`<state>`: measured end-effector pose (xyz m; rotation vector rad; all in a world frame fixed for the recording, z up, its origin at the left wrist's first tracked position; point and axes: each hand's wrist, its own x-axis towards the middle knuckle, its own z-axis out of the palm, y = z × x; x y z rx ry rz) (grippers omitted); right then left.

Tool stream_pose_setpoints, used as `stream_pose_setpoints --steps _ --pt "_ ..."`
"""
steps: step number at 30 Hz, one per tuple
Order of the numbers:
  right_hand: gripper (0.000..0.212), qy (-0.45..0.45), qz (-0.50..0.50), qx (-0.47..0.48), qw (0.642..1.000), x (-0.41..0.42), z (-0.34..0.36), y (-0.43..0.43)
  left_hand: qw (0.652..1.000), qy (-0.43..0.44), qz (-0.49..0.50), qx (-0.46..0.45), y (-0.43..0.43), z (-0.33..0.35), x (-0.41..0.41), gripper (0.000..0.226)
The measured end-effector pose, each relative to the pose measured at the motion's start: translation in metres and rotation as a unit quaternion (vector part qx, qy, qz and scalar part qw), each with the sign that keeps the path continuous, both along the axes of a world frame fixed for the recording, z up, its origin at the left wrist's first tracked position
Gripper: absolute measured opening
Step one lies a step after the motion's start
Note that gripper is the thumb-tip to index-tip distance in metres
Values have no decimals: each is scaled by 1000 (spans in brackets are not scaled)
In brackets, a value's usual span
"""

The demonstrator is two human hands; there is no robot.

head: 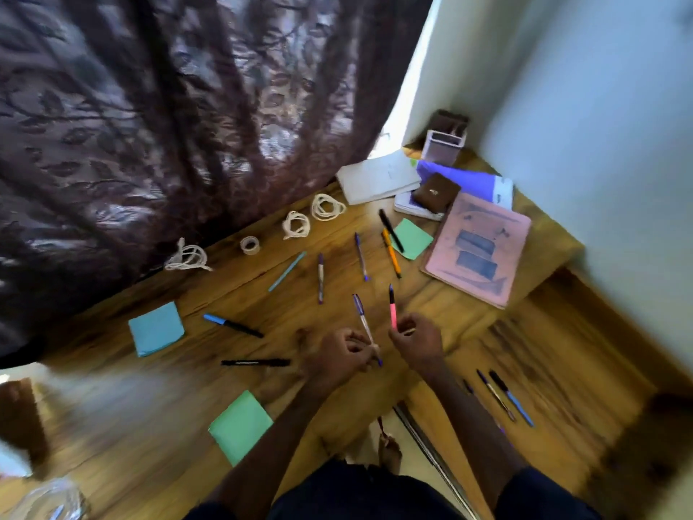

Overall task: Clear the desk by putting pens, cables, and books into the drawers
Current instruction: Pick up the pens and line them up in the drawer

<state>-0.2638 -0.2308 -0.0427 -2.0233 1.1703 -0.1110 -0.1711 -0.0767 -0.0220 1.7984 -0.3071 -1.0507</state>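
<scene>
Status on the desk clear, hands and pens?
Left hand grips white purple-capped pen. Right hand holds pink black-capped pen. Orange pen, black marker lie loose on wooden desk.

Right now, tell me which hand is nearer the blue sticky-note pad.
Left. The left hand, gripping a purple-and-white pen, lies to the right of the blue sticky-note pad; the right hand, gripping a pink pen, is farther right, beyond the left hand.

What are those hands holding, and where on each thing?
The left hand grips a white pen near its lower end; the right hand pinches a pink pen by its bottom end.
</scene>
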Motion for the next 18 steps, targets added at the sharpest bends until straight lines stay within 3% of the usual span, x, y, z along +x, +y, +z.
stream_pose_setpoints --steps 3,7,10,14,18 --pt "13 -14 -49 26 998 -64 8 -12 996 61 -59 -7 -29 -3 -45 22" --pt "18 11 -90 28 995 -154 12 -28 978 125 -169 3 -59 -11 -117 39" --pt "13 52 -125 37 990 -222 5 -40 967 123 -218 48 -80 -17 -168 35" --pt "9 86 -145 76 983 -294 -16 -48 966 90 -234 65 -102 -25 -226 11" --pt "13 119 -125 122 978 -342 -37 -51 967 113 -203 103 -116 -33 -276 11"
